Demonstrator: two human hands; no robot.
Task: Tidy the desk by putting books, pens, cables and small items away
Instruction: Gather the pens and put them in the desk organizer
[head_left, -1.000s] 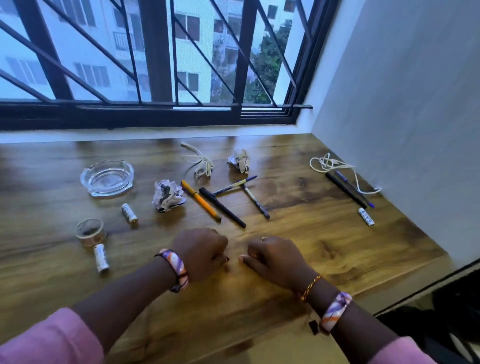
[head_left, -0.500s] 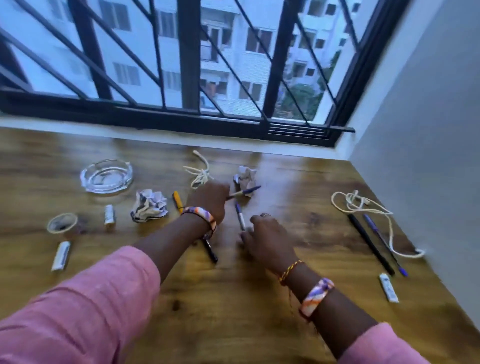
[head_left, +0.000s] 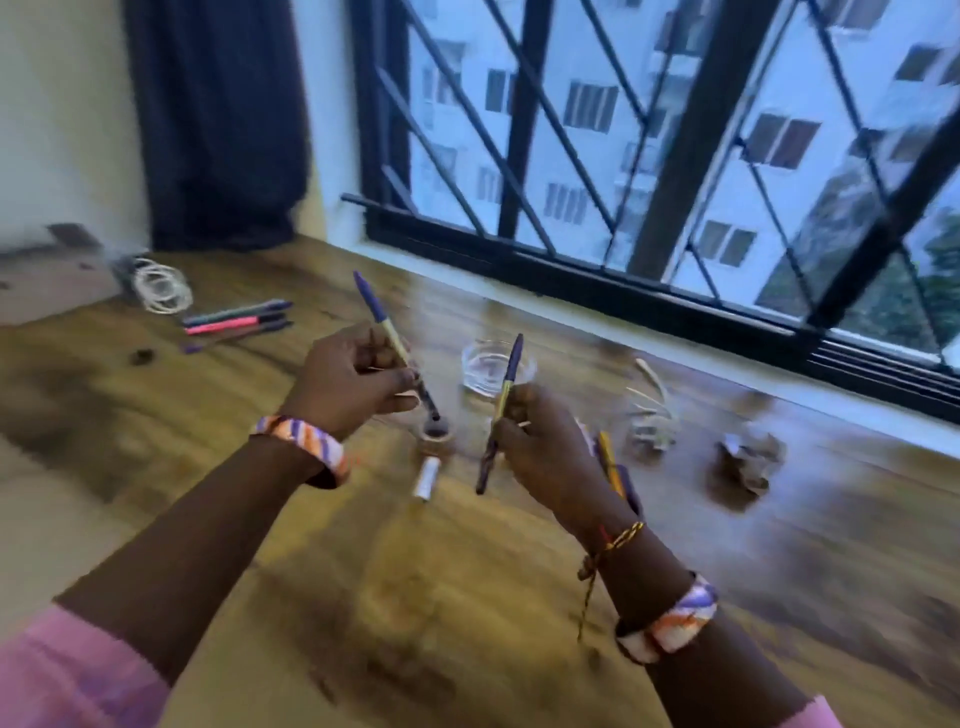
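- Holding a blue-capped pen (head_left: 382, 322) above the wooden desk (head_left: 363, 571), the left hand (head_left: 350, 382) is closed around the barrel, cap end up and tilted away.
- Right hand (head_left: 545, 447) grips a second blue pen (head_left: 501, 410) near its middle, nearly upright, tip pointing down (clear of the desk surface).
- An orange pen (head_left: 609, 460) shows just behind the right hand; whether the hand holds it cannot be told.
- Between and below the hands: a tape roll (head_left: 435, 435) and, just beside it, a small white cylinder (head_left: 427, 477), both on the desk.
- A glass ashtray (head_left: 493, 370) sits beyond the hands, near the window (head_left: 649, 156).
- To the right lie a tangled pale cord (head_left: 652, 415) and a crumpled paper (head_left: 748, 460), well apart from the hands.
- Far left: a row of pens (head_left: 236, 321) beside a coiled white cable (head_left: 162, 287).
- Motion blur hides the finer detail.
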